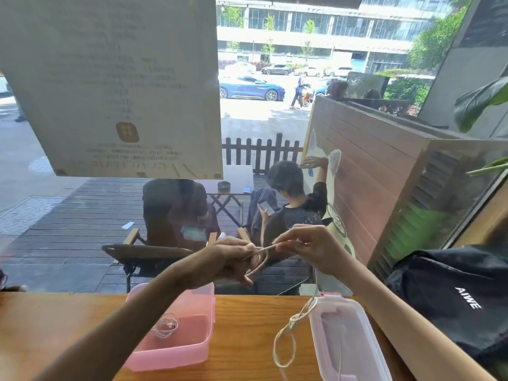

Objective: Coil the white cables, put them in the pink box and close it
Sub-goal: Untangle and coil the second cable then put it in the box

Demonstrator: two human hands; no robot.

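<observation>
Both hands grip one thin white cable above the counter: the left hand curls its fingers round a small loop of it, and the right hand pinches the strand just beside that loop between thumb and fingertips. From the hands the cable hangs down to the long wooden counter, where its slack lies in a loose knotted loop between the box and its lid. An open pink plastic box stands on the counter below the left forearm, with a coiled white cable lying inside. Its clear lid with pink clips lies flat to the right.
</observation>
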